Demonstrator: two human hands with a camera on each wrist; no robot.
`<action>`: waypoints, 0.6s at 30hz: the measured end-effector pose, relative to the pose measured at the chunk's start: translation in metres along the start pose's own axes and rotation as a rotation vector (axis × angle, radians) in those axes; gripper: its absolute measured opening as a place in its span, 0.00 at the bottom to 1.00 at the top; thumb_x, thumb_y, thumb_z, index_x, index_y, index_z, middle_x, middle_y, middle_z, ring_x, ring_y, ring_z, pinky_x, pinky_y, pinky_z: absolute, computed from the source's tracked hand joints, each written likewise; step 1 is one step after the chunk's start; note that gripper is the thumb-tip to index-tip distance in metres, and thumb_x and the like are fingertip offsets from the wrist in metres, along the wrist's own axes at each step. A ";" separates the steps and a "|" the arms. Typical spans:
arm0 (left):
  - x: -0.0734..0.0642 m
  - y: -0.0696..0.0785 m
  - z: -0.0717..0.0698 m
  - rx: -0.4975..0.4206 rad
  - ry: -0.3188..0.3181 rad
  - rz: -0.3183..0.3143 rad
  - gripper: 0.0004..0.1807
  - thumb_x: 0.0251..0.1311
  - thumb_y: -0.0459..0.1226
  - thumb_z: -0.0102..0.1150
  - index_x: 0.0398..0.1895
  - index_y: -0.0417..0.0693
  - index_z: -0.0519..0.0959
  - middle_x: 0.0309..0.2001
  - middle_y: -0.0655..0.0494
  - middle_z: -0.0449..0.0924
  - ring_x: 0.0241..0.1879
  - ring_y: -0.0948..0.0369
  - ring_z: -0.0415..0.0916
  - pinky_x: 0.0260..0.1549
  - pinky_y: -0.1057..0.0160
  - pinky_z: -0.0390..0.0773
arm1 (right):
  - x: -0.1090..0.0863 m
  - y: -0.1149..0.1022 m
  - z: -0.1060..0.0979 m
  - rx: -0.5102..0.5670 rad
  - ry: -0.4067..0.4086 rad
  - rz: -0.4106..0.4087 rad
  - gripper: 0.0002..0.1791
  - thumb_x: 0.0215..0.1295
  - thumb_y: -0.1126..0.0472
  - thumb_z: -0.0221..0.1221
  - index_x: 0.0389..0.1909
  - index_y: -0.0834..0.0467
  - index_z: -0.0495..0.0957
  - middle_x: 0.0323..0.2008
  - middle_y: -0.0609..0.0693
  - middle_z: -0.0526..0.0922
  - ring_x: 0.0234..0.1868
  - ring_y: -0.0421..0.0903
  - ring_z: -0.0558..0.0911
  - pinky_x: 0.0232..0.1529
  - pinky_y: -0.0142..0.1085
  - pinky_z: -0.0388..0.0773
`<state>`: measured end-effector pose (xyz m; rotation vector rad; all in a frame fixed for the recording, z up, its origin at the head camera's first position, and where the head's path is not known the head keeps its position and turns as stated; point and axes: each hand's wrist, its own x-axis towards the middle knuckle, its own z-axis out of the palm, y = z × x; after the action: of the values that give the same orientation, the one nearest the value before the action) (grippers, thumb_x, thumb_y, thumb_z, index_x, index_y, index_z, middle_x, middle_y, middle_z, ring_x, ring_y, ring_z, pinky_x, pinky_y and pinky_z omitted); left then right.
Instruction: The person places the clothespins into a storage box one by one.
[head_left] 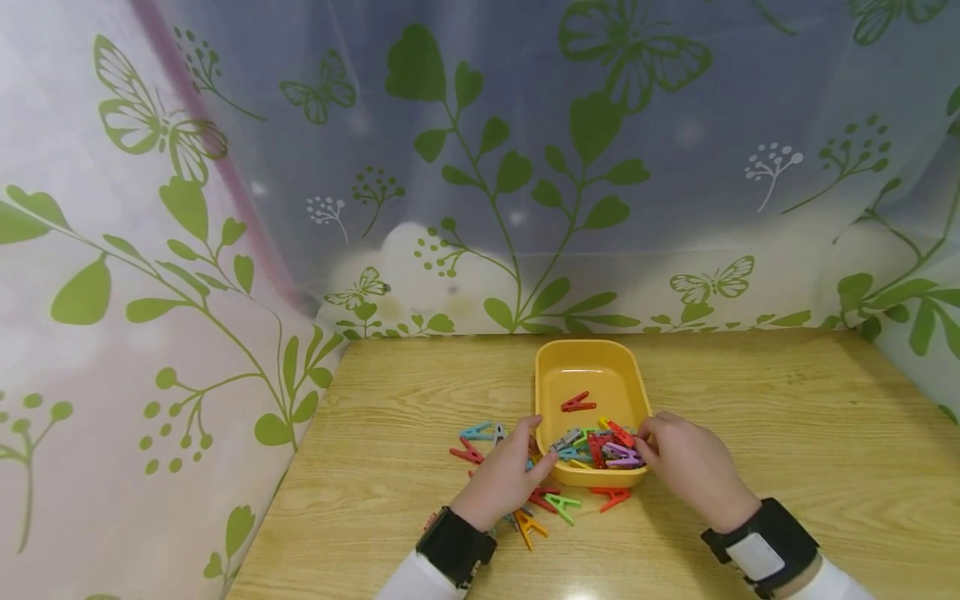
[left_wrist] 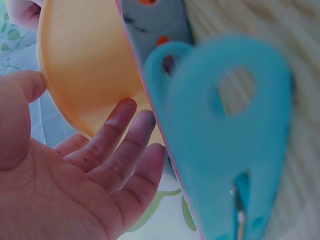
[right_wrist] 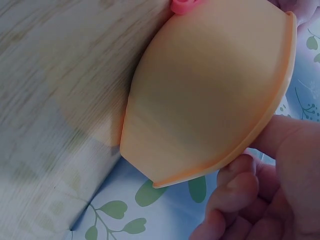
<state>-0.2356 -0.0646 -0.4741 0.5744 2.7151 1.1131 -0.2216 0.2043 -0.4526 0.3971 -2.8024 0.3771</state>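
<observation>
An orange-yellow plastic tub stands on the table between both hands. My left hand holds its left wall near the front corner, thumb over the rim and fingers along the outside. At the right wall, my right hand pinches the rim, with its other fingers curled outside. Several mixed-colour clothespins are heaped at the tub's near end, with a purple clothespin by the right thumb. One dark red clothespin lies apart on the tub floor. A light blue clothespin looms close to the left wrist camera.
Loose clothespins lie on the wood-grain table around and partly beneath the left hand, including a green clothespin and an orange clothespin. A red clothespin sits before the tub. Leaf-patterned cloth hangs behind the table.
</observation>
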 end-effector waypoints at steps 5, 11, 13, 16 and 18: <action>0.000 0.000 0.000 0.003 -0.005 0.000 0.35 0.77 0.50 0.54 0.79 0.46 0.58 0.37 0.58 0.79 0.35 0.64 0.75 0.26 0.64 0.70 | 0.000 -0.001 0.000 0.005 -0.003 0.010 0.06 0.63 0.61 0.70 0.30 0.59 0.85 0.23 0.45 0.76 0.20 0.38 0.69 0.21 0.32 0.67; 0.000 0.000 0.000 0.000 -0.005 -0.003 0.35 0.77 0.50 0.54 0.79 0.46 0.58 0.36 0.58 0.79 0.34 0.64 0.74 0.24 0.64 0.68 | -0.002 -0.002 -0.001 0.000 0.000 0.011 0.08 0.63 0.59 0.70 0.29 0.59 0.85 0.22 0.45 0.75 0.20 0.38 0.69 0.21 0.32 0.67; 0.000 0.000 0.000 0.002 -0.003 -0.003 0.35 0.77 0.50 0.54 0.79 0.46 0.58 0.37 0.58 0.80 0.34 0.64 0.75 0.25 0.64 0.69 | -0.003 -0.002 -0.002 -0.002 0.004 0.009 0.08 0.64 0.59 0.71 0.29 0.59 0.85 0.22 0.45 0.75 0.20 0.38 0.69 0.21 0.32 0.67; 0.000 0.000 0.000 0.004 -0.001 0.000 0.35 0.77 0.50 0.54 0.79 0.46 0.58 0.38 0.57 0.80 0.34 0.64 0.74 0.25 0.64 0.69 | -0.003 -0.003 -0.003 0.001 0.005 0.013 0.08 0.64 0.59 0.71 0.30 0.59 0.85 0.22 0.45 0.75 0.20 0.38 0.69 0.21 0.32 0.66; 0.000 0.000 0.000 0.005 0.001 0.003 0.35 0.77 0.50 0.54 0.79 0.46 0.58 0.38 0.57 0.79 0.33 0.65 0.73 0.24 0.64 0.68 | -0.004 -0.003 -0.004 0.004 0.005 0.018 0.08 0.64 0.59 0.71 0.30 0.59 0.85 0.22 0.44 0.74 0.20 0.38 0.68 0.21 0.31 0.65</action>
<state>-0.2354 -0.0646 -0.4746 0.5783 2.7198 1.1080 -0.2159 0.2033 -0.4497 0.3722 -2.8024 0.3876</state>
